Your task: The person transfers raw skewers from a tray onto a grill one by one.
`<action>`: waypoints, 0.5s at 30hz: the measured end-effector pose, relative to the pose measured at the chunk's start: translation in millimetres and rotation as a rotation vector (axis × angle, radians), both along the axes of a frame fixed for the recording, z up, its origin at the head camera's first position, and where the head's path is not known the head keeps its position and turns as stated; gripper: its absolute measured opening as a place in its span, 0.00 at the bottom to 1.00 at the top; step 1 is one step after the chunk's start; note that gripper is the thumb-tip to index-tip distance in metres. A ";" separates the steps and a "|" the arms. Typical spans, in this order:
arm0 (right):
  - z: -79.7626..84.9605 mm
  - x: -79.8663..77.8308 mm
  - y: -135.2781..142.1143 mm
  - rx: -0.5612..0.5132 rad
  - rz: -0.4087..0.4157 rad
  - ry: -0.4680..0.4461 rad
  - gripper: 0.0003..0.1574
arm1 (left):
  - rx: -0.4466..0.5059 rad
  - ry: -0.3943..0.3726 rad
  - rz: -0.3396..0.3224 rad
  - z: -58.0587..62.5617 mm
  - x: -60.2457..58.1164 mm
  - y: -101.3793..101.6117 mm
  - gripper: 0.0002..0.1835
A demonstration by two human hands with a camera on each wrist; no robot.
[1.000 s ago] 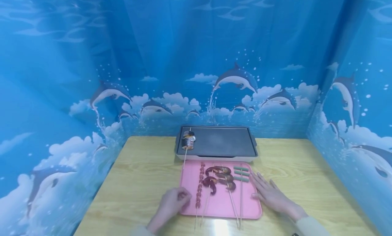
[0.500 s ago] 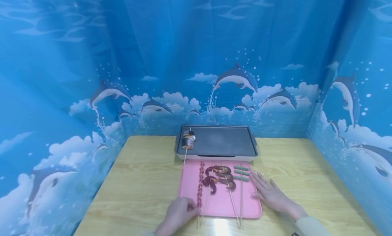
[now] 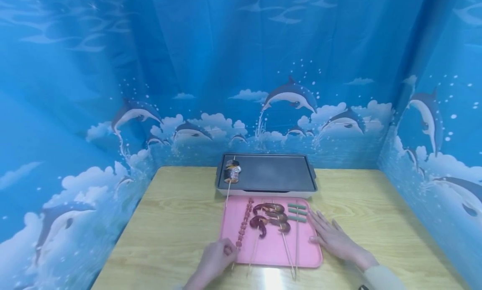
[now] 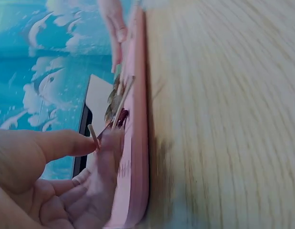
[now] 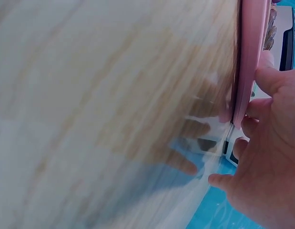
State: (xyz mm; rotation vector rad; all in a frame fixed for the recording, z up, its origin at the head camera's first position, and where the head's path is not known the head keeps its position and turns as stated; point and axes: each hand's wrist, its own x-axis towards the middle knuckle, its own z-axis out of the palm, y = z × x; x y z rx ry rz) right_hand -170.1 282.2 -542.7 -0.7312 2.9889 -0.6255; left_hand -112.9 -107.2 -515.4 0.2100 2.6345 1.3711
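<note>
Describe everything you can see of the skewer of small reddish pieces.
The skewer is a thin, pale, wood-like stick threaded with a row of small reddish-brown pieces. It slants over the left part of the pink tray, far end leaning right. The left hand pinches its bare near end. Whether its pieces touch the tray is unclear.

1. Head view: high, farthest off, facing forward and down over the worktop (image 3: 169, 219).
2. Left wrist view: close, sideways, left hand (image 4: 56, 183) lower left.
3. Right wrist view: close, sideways, right hand (image 5: 276, 143) at right.
4. All share the pink tray (image 3: 276, 250).
</note>
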 end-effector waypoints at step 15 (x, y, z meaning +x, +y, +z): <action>-3.0 -0.5 1.4 -0.047 0.020 0.009 0.41 | 0.403 -0.265 -0.023 0.8 4.9 -12.8 0.12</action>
